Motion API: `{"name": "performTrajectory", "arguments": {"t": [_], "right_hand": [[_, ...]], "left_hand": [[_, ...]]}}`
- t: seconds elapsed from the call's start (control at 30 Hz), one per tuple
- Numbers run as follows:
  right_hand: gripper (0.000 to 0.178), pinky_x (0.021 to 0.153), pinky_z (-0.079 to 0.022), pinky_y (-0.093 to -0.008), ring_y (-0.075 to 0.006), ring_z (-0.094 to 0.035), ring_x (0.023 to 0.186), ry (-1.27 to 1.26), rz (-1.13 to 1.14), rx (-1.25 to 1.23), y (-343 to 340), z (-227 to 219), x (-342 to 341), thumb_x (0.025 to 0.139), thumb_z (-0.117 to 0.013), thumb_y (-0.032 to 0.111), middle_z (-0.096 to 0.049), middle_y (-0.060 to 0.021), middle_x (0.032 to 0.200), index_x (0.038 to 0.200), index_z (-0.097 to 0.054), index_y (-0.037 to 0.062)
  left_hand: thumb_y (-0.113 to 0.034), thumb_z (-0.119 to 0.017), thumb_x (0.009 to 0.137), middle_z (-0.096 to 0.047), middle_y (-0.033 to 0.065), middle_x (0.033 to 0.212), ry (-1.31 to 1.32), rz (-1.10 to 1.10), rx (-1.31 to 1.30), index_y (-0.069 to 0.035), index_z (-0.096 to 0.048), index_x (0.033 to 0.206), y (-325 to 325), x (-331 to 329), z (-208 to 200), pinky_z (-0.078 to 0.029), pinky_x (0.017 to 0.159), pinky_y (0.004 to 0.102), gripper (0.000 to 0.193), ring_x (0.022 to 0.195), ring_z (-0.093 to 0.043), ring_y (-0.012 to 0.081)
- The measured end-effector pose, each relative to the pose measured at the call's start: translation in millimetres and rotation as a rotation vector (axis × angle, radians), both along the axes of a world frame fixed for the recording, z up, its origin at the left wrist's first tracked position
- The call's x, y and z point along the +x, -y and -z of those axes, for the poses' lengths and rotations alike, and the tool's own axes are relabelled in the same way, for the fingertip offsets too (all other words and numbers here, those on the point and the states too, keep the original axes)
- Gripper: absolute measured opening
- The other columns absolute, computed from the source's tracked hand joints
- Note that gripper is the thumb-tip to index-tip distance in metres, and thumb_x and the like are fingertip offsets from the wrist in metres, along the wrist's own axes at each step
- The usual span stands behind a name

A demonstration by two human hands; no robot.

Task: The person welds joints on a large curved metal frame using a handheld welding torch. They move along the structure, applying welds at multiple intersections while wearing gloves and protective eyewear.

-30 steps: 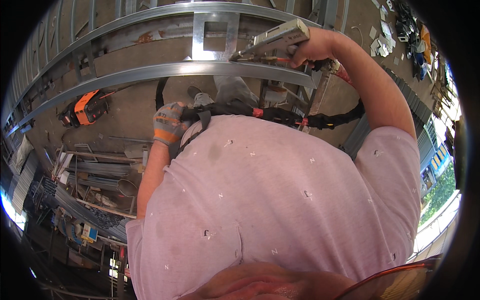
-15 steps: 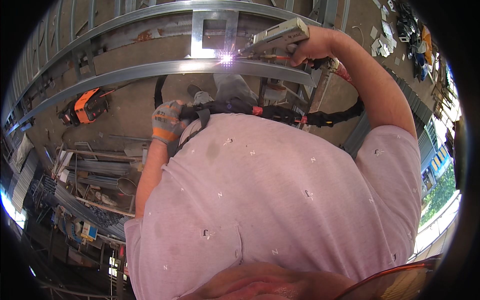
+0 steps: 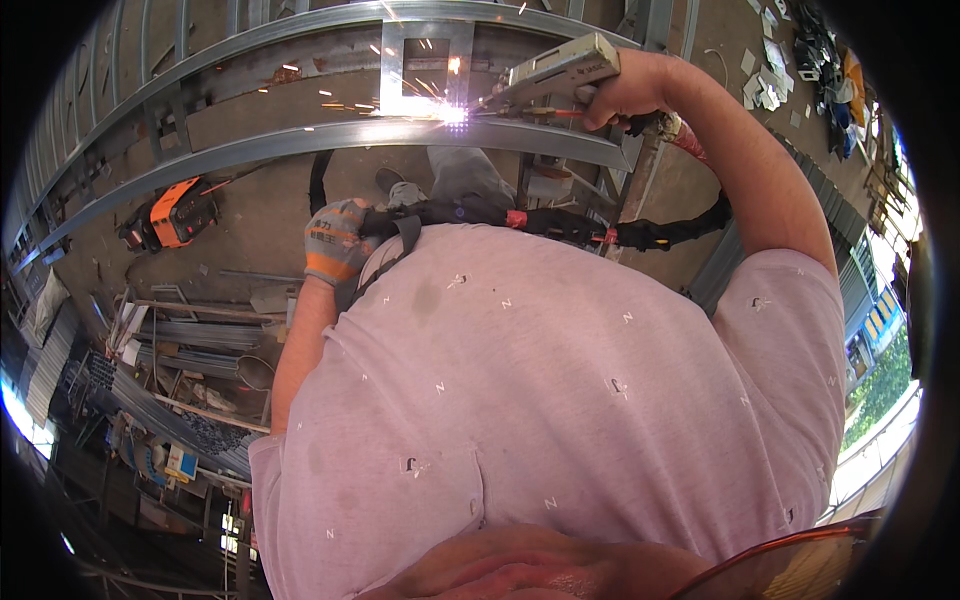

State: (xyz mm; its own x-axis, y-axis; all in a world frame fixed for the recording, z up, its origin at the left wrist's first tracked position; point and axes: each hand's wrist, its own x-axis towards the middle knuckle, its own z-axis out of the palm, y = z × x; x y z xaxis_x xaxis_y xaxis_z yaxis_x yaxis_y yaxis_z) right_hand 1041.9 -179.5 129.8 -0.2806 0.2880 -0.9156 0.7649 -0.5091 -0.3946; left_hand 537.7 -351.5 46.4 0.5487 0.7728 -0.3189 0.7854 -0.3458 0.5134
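My bare right hand (image 3: 635,88) is wrapped around the handle of a welding gun (image 3: 560,72). The gun's tip meets a bright arc at the inner edge of a long galvanized steel rail (image 3: 290,140). That glare sits at the lower corner of a flat metal plate with a square opening (image 3: 392,65), which spans between this rail and a farther rail (image 3: 300,22). Glare hides the seam itself. In a grey and orange glove, my left hand (image 3: 338,240) is closed on a thick black cable (image 3: 460,212) that runs across my waist and curves up to the gun.
An orange and black machine (image 3: 175,212) stands on the floor at left. Below it lie stacked metal profiles (image 3: 205,335). Pale scraps (image 3: 768,85) litter the floor at far right, and ribbed sheets (image 3: 720,270) lie beneath my right arm.
Orange sparks now fly left and upward from the arc, where almost none showed before. The glow along the plate's lower edge is brighter. Both hands have stayed nearly in place.
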Motion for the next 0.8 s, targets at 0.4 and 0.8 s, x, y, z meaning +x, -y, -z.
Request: {"name": "performTrajectory", "arguments": {"t": [0.4, 0.8], "right_hand": [[0.031, 0.054, -0.053, -0.0344, -0.0167, -0.064, 0.058, 0.006, -0.015, -0.004, 0.2, -4.7, 2.3, 0.077, -0.086, 0.004, -0.071, -0.0081, 0.076, 0.107, -0.077, -0.0016], [0.031, 0.052, -0.051, -0.0348, -0.0177, -0.065, 0.058, 0.022, 0.005, -0.023, 3.1, -10.8, 4.8, 0.077, -0.086, 0.001, -0.072, -0.0093, 0.079, 0.107, -0.077, -0.0022]], "left_hand": [[-0.014, -0.077, 0.07, -0.073, 0.0104, 0.117, -0.039, 0.039, -0.035, -0.015, -0.068, 0.127, -4.7, -0.3, 0.5, -0.057, 0.094, 0.0463, 0.058, 0.11, -0.07, 0.0368], [-0.015, -0.079, 0.071, -0.072, 0.0092, 0.118, 0.0, 0.078, -0.031, -0.015, -0.067, 0.128, -18.1, -1.1, -8.5, -0.058, 0.092, 0.0471, 0.058, 0.109, -0.07, 0.037]]}}
